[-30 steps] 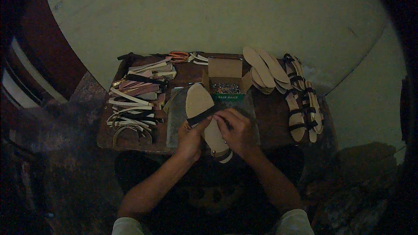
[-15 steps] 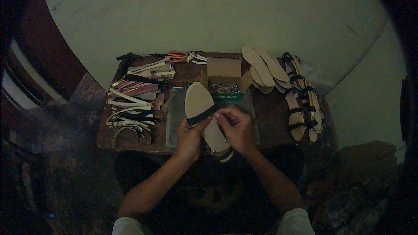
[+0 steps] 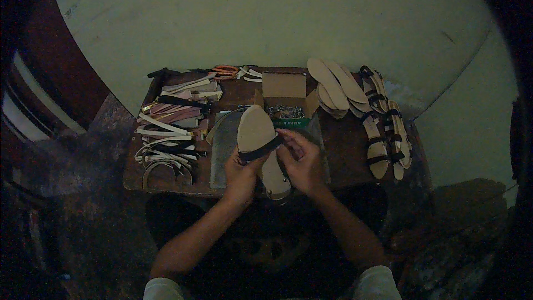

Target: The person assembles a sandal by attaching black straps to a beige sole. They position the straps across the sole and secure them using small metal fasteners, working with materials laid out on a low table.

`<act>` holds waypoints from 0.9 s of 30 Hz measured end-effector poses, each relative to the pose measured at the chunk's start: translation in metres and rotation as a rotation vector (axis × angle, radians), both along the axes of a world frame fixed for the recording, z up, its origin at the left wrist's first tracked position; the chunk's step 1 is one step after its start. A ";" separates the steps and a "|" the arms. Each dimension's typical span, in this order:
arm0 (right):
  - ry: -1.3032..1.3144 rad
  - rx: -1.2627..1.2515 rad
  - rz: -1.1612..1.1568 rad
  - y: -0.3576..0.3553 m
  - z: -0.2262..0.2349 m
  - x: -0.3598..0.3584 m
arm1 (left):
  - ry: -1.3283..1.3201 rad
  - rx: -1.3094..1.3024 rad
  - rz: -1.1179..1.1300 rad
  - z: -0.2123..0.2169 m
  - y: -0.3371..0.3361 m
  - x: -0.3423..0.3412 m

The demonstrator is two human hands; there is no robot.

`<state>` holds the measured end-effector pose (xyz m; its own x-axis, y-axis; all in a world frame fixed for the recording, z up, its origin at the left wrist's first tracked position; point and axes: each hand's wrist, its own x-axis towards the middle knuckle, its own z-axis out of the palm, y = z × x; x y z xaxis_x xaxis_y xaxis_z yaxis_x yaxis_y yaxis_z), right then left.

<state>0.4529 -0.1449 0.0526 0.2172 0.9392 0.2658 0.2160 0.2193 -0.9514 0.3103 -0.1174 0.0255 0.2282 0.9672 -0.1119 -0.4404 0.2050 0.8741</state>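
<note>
A beige sandal sole (image 3: 256, 128) is held up over the front of the table, toe end away from me. Across it runs a black strap (image 3: 261, 149). My left hand (image 3: 242, 180) grips the sole's left edge, with the thumb by the strap. At the right edge, the fingers of my right hand (image 3: 302, 161) close on the strap's end. The heel part slants down between my hands, with small shiny nail heads near its end. Directly beyond it stands an open cardboard box (image 3: 286, 122) full of small metal nails.
Piles of cut straps (image 3: 175, 128), white, pink and black, cover the table's left side. Orange-handled scissors (image 3: 225, 71) lie at the back. Beige soles (image 3: 336, 89) are stacked at the back right, beside strapped sandals (image 3: 383, 133). Under my work is a grey slab (image 3: 222, 158).
The sandal has tilted slightly, its heel end swinging a little left and away from me. The right fingers have shifted up along the strap's end. My left hand keeps its grip.
</note>
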 end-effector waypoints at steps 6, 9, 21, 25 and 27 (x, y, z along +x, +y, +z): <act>0.111 -0.033 0.027 0.001 0.001 0.005 | -0.013 0.022 -0.009 0.001 0.001 -0.001; 0.149 -0.075 0.029 0.003 -0.007 0.008 | -0.067 -0.058 -0.037 0.005 0.001 0.000; 0.317 -0.232 0.077 0.002 -0.009 0.010 | -0.038 -0.102 -0.095 0.006 0.000 0.001; 0.473 -0.294 0.087 0.001 -0.005 0.008 | -0.032 -0.099 -0.100 0.007 -0.001 0.001; 0.594 -0.345 0.104 0.000 0.002 0.005 | -0.070 -0.147 -0.085 0.011 -0.003 0.001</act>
